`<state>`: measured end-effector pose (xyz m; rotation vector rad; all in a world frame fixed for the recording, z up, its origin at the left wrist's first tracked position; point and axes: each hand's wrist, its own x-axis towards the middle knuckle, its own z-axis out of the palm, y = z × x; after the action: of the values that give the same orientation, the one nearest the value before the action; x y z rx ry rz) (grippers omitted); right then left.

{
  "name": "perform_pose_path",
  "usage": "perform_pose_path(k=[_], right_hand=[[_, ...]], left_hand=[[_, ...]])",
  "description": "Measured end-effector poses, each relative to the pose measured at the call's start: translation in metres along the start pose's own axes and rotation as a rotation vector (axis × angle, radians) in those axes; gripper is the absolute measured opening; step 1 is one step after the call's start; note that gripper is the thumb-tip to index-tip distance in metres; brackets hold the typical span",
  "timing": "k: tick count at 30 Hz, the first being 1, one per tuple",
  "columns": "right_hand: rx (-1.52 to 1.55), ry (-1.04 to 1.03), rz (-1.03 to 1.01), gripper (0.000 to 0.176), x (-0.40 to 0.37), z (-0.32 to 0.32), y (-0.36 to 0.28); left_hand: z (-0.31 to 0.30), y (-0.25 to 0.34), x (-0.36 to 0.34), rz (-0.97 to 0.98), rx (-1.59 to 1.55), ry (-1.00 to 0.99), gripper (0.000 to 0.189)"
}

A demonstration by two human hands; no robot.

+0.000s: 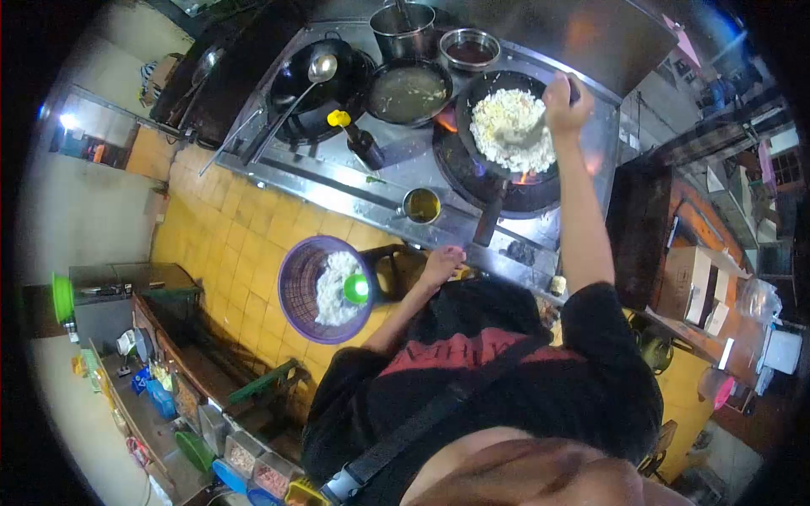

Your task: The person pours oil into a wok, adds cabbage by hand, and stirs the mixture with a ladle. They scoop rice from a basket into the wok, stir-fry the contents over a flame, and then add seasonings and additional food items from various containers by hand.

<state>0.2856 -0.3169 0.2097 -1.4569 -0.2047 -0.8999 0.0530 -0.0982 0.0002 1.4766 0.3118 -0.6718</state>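
Observation:
My right hand is closed around the handle of a spatula, its blade dipping into white rice with yellowish bits. The rice lies in a dark frying pan over a burner with visible orange flame. Toward me points the pan's dark handle, which neither hand touches. Low at the stove's front edge, my left hand has its fingers curled; whatever they grip, if anything, is hidden. Nearby on the steel ledge stands a cup of yellow oil.
A purple basket of white rice with a green bowl stands to the left. On the stove are a dark bottle with yellow cap, a wok with a ladle, a shallow pan, a pot and a steel bowl.

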Motion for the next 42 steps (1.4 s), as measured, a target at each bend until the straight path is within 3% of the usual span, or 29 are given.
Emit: perform_pose_path(k=[1, 3, 5, 7, 8, 12, 15, 17, 21, 23, 26, 29, 31, 33, 34, 35, 37, 38, 40, 42], right_hand=[[0.002, -0.002, 0.005, 0.030, 0.007, 0.003, -0.003], [-0.007, -0.230, 0.078, 0.020, 0.025, 0.005, -0.015], [0.031, -0.121, 0.139, 0.019, 0.022, 0.014, -0.055], [0.203, -0.057, 0.225, 0.018, 0.007, 0.011, -0.058], [0.110, 0.051, 0.203, 0.018, 0.005, 0.017, -0.040], [0.188, -0.021, 0.197, 0.024, 0.020, 0.018, -0.044], [0.344, 0.039, 0.204, 0.024, 0.013, 0.017, -0.047], [0.237, 0.009, 0.210, 0.024, 0.014, 0.015, -0.011], [0.105, 0.090, 0.169, 0.026, 0.010, 0.015, -0.060], [0.197, 0.093, 0.168, 0.026, 0.001, 0.012, -0.029], [0.107, -0.060, 0.160, 0.025, 0.021, 0.001, -0.014], [0.177, -0.057, 0.193, 0.025, 0.005, -0.004, -0.066], [0.103, -0.016, 0.187, 0.025, -0.010, -0.011, -0.039], [-0.029, -0.122, 0.050, 0.024, -0.003, -0.024, -0.003], [-0.053, -0.152, 0.175, 0.024, 0.003, -0.020, -0.025], [-0.047, -0.155, 0.170, 0.024, -0.005, -0.018, -0.039], [-0.105, -0.057, 0.001, 0.025, -0.018, -0.014, -0.060], [-0.353, -0.067, -0.332, 0.024, -0.019, -0.025, -0.025], [-0.316, -0.069, -0.184, 0.024, -0.016, -0.025, -0.016], [-0.252, -0.066, -0.068, 0.022, -0.006, -0.024, -0.024]], left_hand=[[-0.002, -0.003, 0.003, -0.004, -0.001, 0.004, 0.022], [-0.003, -0.011, 0.002, 0.004, -0.103, -0.040, 0.022], [-0.001, 0.000, 0.001, 0.089, -0.024, -0.032, 0.021], [0.001, -0.016, 0.001, 0.005, -0.125, 0.052, 0.018], [-0.004, -0.024, 0.009, -0.027, -0.116, 0.007, 0.017], [-0.002, -0.002, -0.008, -0.048, -0.055, 0.043, 0.012], [-0.004, -0.018, 0.002, -0.028, -0.070, 0.076, 0.013], [-0.009, -0.029, 0.006, -0.019, -0.080, 0.001, 0.019], [-0.002, -0.016, 0.012, -0.033, -0.055, 0.037, 0.027], [-0.003, -0.015, 0.009, 0.042, -0.067, 0.011, 0.029], [-0.001, -0.013, 0.015, 0.045, -0.090, -0.017, 0.028], [-0.002, -0.024, 0.028, 0.073, -0.067, -0.012, 0.026], [-0.003, -0.018, 0.027, 0.054, -0.048, -0.040, 0.025], [0.003, -0.015, 0.025, 0.060, -0.110, -0.040, 0.027], [0.003, -0.015, 0.026, 0.090, -0.009, -0.020, 0.027], [0.003, -0.014, 0.027, 0.096, -0.010, -0.015, 0.027], [0.003, -0.005, 0.029, 0.061, 0.074, -0.034, 0.030], [0.005, -0.002, 0.029, 0.057, 0.075, -0.032, 0.030], [0.011, 0.003, 0.017, 0.060, -0.091, 0.005, 0.029], [0.007, -0.001, 0.019, 0.057, -0.033, -0.024, 0.032]])
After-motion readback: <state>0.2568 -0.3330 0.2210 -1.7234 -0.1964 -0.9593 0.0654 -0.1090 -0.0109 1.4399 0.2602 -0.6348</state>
